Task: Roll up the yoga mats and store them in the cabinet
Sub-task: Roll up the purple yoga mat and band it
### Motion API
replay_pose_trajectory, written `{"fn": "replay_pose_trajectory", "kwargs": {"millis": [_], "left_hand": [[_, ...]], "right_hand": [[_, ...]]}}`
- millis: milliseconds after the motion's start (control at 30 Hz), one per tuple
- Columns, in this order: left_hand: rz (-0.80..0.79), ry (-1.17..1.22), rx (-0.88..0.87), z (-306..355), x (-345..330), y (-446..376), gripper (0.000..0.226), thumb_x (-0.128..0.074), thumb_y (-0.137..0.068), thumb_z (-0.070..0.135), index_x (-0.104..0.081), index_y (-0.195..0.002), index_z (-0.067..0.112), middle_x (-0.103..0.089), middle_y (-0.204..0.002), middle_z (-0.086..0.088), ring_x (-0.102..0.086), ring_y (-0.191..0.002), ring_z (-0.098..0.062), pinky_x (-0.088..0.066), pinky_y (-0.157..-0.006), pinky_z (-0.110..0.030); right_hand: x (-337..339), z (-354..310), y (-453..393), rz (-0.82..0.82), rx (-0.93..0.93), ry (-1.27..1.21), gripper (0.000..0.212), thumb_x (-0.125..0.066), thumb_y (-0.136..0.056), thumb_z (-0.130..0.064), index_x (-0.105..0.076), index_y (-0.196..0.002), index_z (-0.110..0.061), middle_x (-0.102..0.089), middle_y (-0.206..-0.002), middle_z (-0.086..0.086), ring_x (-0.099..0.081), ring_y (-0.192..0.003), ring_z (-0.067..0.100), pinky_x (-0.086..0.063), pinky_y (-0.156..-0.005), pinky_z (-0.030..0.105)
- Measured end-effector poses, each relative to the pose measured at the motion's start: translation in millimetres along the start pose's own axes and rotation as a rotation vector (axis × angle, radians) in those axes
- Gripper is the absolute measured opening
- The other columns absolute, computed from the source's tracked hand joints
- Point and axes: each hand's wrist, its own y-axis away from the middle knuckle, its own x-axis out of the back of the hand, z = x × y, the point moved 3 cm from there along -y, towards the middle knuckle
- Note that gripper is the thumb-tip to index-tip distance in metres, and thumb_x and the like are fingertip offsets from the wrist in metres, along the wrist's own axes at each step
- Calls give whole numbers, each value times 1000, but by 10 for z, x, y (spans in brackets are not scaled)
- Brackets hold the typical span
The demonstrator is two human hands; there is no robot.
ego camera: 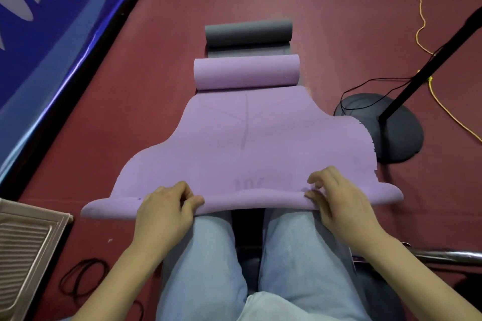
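A purple yoga mat (245, 138) stretches away from me on the red floor, its far end curled into a roll. Its near edge is lifted and folded over just above my knees. My left hand (167, 211) pinches that near edge left of centre, thumb and fingers curled round the fold. My right hand (336, 198) pinches the same edge right of centre. Beyond the purple roll lies a grey yoga mat (247, 34), also partly rolled at its far end. No cabinet is visible.
A black stand with a round base (399, 133) and thin cables sits to the right. A yellow cord (420, 8) trails at the far right. A blue banner (47, 28) lines the left side. A ribbed beige panel (26, 242) and black elastic bands (83, 279) lie near left.
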Motion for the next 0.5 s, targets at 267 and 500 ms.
{"fn": "replay_pose_trajectory", "kwargs": {"millis": [267, 500], "left_hand": [[38, 65, -5, 62, -6, -25, 25, -78, -85, 32, -57, -71, 28, -50, -73, 14, -44, -80, -19, -36, -69, -38], [-30, 17, -44, -11, -22, -28, 25, -63, -95, 42, -58, -74, 29, -58, -70, 13, -47, -82, -17, -36, -67, -37]], "right_hand": [[108, -105, 146, 51, 114, 42, 12, -70, -88, -29, -67, -82, -20, -63, -87, -13, -47, -81, 23, -38, -71, 44], [71, -58, 210, 98, 130, 44, 20, -60, -93, -31, -70, -87, -15, -64, -83, -7, -56, -81, 27, -43, -71, 42]]}}
